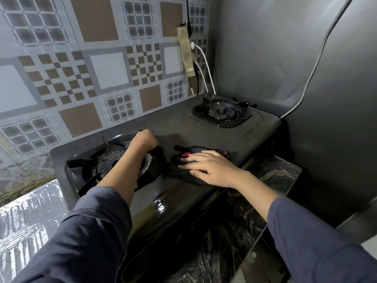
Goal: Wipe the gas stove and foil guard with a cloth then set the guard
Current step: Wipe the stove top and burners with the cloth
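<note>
Under both your hands lies the black two-burner gas stove, its front edge glistening wet, so I judge wiping is under way, not finished. The embossed silver foil guard lies flat, well out to the left of your left arm, not yet set. Your right hand presses open and flat on the dark cloth with red patches. Your left hand is curled at the near burner's grate; whether it grips anything, I cannot tell.
</note>
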Available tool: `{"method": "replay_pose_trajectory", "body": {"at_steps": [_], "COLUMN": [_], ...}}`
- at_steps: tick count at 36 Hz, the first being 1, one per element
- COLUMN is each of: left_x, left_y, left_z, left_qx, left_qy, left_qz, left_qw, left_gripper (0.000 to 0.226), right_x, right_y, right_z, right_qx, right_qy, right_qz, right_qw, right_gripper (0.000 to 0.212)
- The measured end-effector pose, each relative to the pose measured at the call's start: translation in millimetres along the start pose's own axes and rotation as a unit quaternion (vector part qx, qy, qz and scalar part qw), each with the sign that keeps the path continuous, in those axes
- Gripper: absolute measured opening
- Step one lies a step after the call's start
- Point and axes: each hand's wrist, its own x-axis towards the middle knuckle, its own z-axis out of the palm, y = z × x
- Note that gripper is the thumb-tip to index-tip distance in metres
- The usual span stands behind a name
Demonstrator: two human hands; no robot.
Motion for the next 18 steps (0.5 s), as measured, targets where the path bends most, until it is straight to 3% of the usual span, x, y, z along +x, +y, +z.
{"method": "replay_pose_trajectory", "body": {"at_steps": [3, 8, 18], "left_x": [-1.0, -5.1, 0.1], "left_y": [11.2, 41.4, 95.7], "left_z": [-1.5, 1.0, 28.5], "left_qx": [0.04, 0.053, -0.012], "left_qy": [-0.009, -0.029, 0.0], "left_qz": [-0.015, -0.038, -0.039], "left_qw": [0.999, 0.997, 0.999], "left_gripper": [0.032, 0.029, 0.025], "right_x": [-5.2, -7.7, -23.1], "right_y": [19.8, 55.4, 127.9], "right_z": [-1.9, -11.2, -24.8], "right_qx": [-0.015, -0.02, -0.024], "right_qy": [0.009, 0.023, 0.054], "right_qz": [0.012, 0.061, 0.099], "right_qw": [1.0, 0.998, 0.993], "right_gripper": [0.052, 0.038, 0.037]}}
